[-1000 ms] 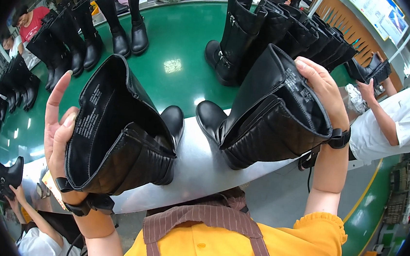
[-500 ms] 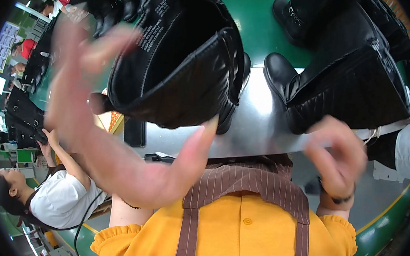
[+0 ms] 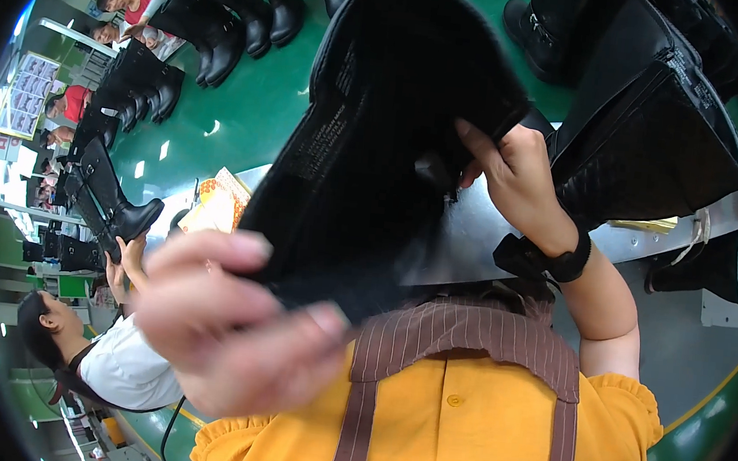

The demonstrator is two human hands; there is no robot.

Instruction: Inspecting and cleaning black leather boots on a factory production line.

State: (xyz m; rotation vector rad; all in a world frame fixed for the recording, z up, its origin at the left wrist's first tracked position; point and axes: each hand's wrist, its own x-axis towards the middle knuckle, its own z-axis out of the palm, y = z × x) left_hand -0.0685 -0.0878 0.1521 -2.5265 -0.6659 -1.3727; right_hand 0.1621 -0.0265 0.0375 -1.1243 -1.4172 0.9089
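A tall black boot (image 3: 377, 135) is tilted in front of me, its wide shaft opening facing me and the dark lining showing. My left hand (image 3: 238, 324), smeared by motion, has its fingers closed on the near left edge of the shaft. At the right edge of the opening, my right hand (image 3: 518, 186) grips the boot with the thumb inside the rim. The boot's foot is hidden behind its shaft. To the right, a second black boot (image 3: 640, 140) with an opened zip leans over the metal tabletop (image 3: 473, 240), apart from my hands.
Several black boots (image 3: 274, 16) stand along the green surface (image 3: 193, 136) beyond. An orange-and-white patterned packet (image 3: 218, 200) lies left of my boot. At left, a co-worker in a white shirt (image 3: 129, 368) holds up another black boot (image 3: 100, 189). More people sit farther off.
My left hand, spread open before, has closed on the boot's shaft edge. My right hand has come from the right onto the opening. The boot has tilted, and the view has shifted.
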